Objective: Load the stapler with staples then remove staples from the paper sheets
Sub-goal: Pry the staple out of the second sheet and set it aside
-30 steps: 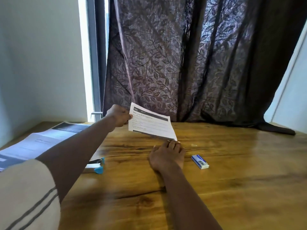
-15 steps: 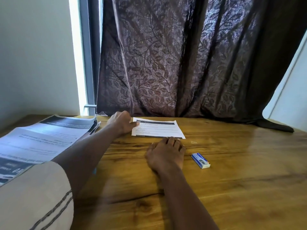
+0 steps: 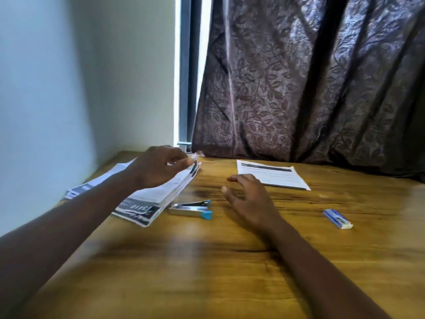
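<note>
Free lane: table [image 3: 230,272] at 6 o'clock.
10 o'clock: paper stack [image 3: 158,194], stapler [image 3: 190,209] just beside.
3 o'clock: staple box [image 3: 338,218].
12 o'clock: curtain [image 3: 299,88].

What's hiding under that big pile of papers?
The paper pile lies on the wooden table. The stapler sits beside its edge. The left hand pinches its far corner. Whatever lies beneath the sheets is covered.

On the table [image 3: 207,261] the stapler [image 3: 190,209] lies just right of the paper pile [image 3: 147,203], one sheet [image 3: 273,174] lies farther back, and the staple box [image 3: 338,218] sits far right.
</note>
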### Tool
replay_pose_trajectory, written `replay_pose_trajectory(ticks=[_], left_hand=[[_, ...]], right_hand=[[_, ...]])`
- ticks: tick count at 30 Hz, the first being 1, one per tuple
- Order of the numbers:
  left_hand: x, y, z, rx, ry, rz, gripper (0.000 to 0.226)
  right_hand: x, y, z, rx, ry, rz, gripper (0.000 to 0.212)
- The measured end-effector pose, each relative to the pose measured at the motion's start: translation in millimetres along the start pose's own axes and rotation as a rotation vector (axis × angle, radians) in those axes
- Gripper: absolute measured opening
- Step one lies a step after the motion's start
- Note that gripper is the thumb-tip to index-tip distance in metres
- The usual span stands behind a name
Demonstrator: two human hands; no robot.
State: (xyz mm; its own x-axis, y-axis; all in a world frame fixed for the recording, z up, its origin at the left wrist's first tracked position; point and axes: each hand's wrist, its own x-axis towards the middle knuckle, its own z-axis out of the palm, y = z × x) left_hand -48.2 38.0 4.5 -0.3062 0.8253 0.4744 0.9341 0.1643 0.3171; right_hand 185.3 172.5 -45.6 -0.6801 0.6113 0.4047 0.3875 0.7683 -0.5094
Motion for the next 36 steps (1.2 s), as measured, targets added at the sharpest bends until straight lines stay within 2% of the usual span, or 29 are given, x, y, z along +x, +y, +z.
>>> replay_pose_trajectory(ticks=[2, 5, 10, 12, 18, 22, 26, 31, 34, 36], left_hand=[[-15.5, -29.0, -8.1, 0.082, 0.107, -0.083, 0.062], [-29.3, -60.6, -11.5, 0.211, 0.189, -0.241, 0.066], [-29.7, -72.1, -12.5, 0.403, 0.077, -0.484, 0.066], [-28.2, -76.3, -11.9, 0.403, 0.059, -0.537, 0.068], [-29.6, -86.9, -5.1, 0.392, -0.043, -0.644, 0.079], [-31.5, -90.0, -6.6, 0.287, 0.035, -0.702, 0.087], [-30.0, -101.3, -6.8, 0.054, 0.234, -0.657, 0.07], [-26.3, -94.6, -20.2, -0.344, 0.55, -0.65, 0.048], [-22.9, -87.5, -35.1, -0.548, 0.673, -0.529, 0.029], [-21.5, -80.3, -44.1, -0.598, 0.716, -0.399, 0.023]], right_hand=[[-3.8, -9.3, 6.1, 0.021, -0.022, -0.103, 0.046], [-7.6, -18.6, 11.5, -0.033, -0.125, -0.192, 0.064], [-8.7, -24.8, 17.4, -0.179, -0.217, -0.279, 0.073], [-8.8, -26.6, 19.8, -0.223, -0.256, -0.291, 0.08], [-7.1, -25.2, 19.8, -0.222, -0.287, -0.275, 0.079], [-8.5, -28.7, 20.2, -0.214, -0.281, -0.273, 0.082], [-9.5, -31.5, 19.5, -0.212, -0.272, -0.272, 0.063], [-10.1, -31.0, 18.6, -0.191, -0.249, -0.276, 0.056], [-8.0, -31.4, 15.6, -0.134, -0.137, -0.321, 0.054], [-2.4, -37.0, 10.6, -0.133, -0.025, -0.383, 0.048]])
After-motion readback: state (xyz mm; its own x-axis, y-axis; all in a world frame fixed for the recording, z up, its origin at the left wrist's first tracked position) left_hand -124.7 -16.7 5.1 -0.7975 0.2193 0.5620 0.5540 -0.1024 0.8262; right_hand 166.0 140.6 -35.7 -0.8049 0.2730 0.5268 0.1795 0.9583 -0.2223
